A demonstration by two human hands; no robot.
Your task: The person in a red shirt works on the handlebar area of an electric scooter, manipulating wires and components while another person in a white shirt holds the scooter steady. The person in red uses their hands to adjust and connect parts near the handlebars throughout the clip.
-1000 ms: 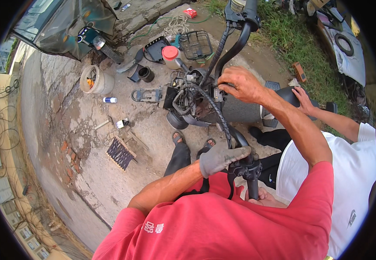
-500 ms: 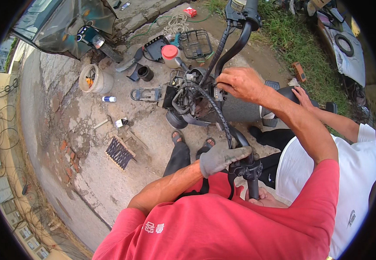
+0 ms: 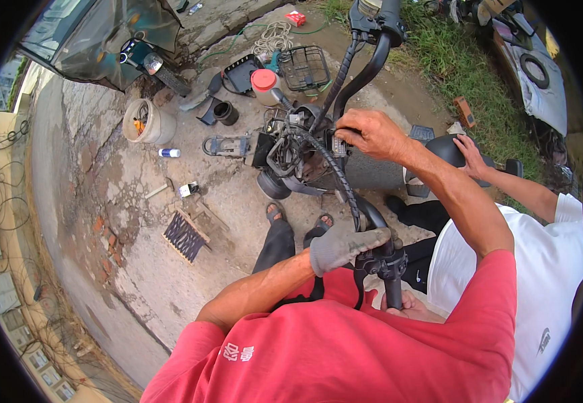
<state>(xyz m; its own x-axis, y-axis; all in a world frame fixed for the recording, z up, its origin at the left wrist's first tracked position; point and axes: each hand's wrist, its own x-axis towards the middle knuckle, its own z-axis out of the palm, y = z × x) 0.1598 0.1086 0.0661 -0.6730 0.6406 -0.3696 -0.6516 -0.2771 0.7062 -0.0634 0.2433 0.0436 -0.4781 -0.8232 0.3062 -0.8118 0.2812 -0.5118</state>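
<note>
My left hand (image 3: 345, 247), in a grey work glove, is closed round the handlebar (image 3: 372, 215) of a partly stripped scooter, beside the switch housing (image 3: 391, 263). Bare, my right hand (image 3: 375, 134) pinches at the steering column, with thumb and finger together; what they hold is hidden. Exposed wiring and frame parts (image 3: 291, 149) lie just left of it. The far end of the bar carries another grip (image 3: 390, 17). A corrugated black sleeve (image 3: 335, 164) runs along the bars.
A person in a white shirt (image 3: 500, 262) stands at right, one hand (image 3: 471, 156) on the seat, another hand (image 3: 409, 307) at the near grip. A white bucket (image 3: 160, 131), red-lidded jar (image 3: 263, 80), wire basket (image 3: 305, 70), hammer (image 3: 159, 189) and slatted rack (image 3: 185, 236) lie leftward.
My right elbow and upper arm have shifted slightly left. Both my hands stay at the same places on the scooter.
</note>
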